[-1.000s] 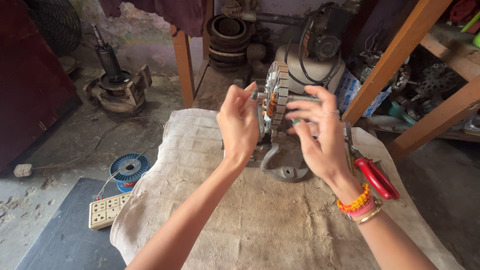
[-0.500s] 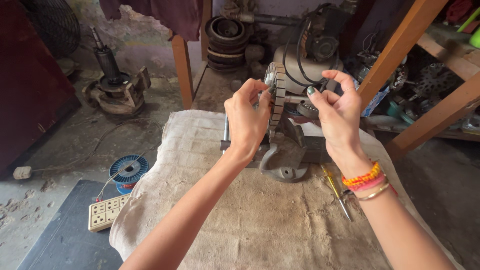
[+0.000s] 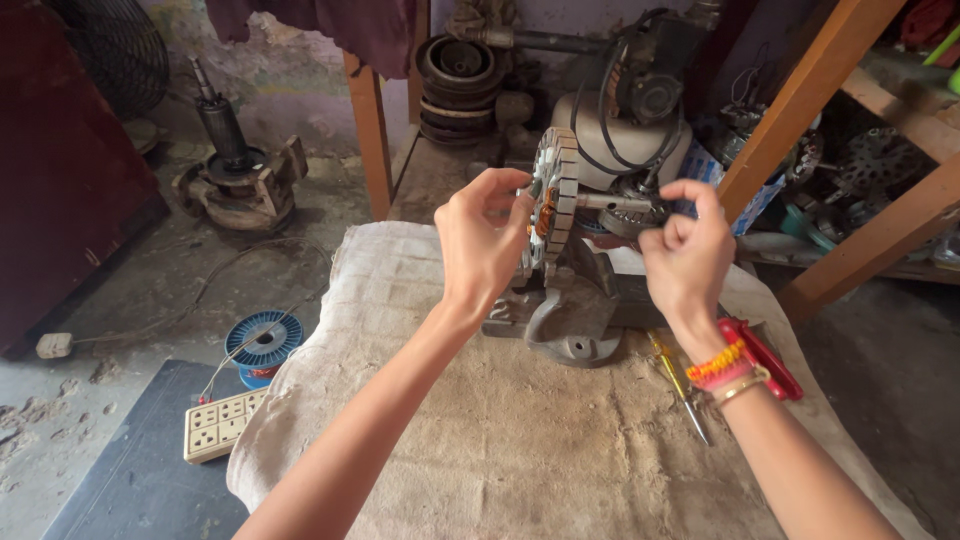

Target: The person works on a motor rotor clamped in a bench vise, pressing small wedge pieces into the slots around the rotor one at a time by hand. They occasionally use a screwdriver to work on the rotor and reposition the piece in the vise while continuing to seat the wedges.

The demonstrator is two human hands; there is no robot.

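Stator stands on edge in the vise, its shaft running sideways between my grips: left hand pinches the windings, right hand, fingers curled, meets the shaft's far end.

Off the counter's left edge, on the floor, there's a blue wire spool and a cream power strip just beside it. A red-handled tool and a yellow screwdriver lie near the counter's right edge. An old rotor stands back left.
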